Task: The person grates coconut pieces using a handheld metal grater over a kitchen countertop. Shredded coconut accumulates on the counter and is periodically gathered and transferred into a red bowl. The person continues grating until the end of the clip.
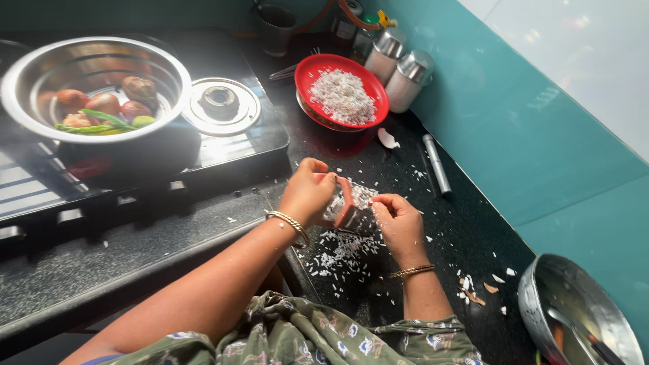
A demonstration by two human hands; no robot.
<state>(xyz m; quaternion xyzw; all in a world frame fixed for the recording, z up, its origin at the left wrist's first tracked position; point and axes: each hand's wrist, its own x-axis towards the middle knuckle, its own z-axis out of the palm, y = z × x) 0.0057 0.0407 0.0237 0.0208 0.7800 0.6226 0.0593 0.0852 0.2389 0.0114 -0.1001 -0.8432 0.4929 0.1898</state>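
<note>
Coconut piece [346, 196], pale with a brownish edge, sits between both hands above the dark speckled surface [473, 223], pressed against a small metal grater [362, 203] at the middle of the view. Largest of all is the gas stove [135, 176] at the left, carrying a wide steel bowl [94, 88] of onions, a potato and green chillies, with a bare burner [220, 103] just beside it. At the lower right corner lies a steel pan [581, 311] with a utensil inside. Behind the hands stands a red plate [307, 81] heaped with white shreds, and near it two steel-capped jars [399, 67] against the teal wall. A slim metal tube [437, 164] lies right of the plate. The left hand [307, 196] has its fingers clamped on the coconut piece; the right hand [399, 220] has its fingers curled together on the grater's side. Each wrist wears a gold bangle. White shavings [338, 253] are scattered under the hands, and a few brown husk chips [473, 290] lie near the pan.
</note>
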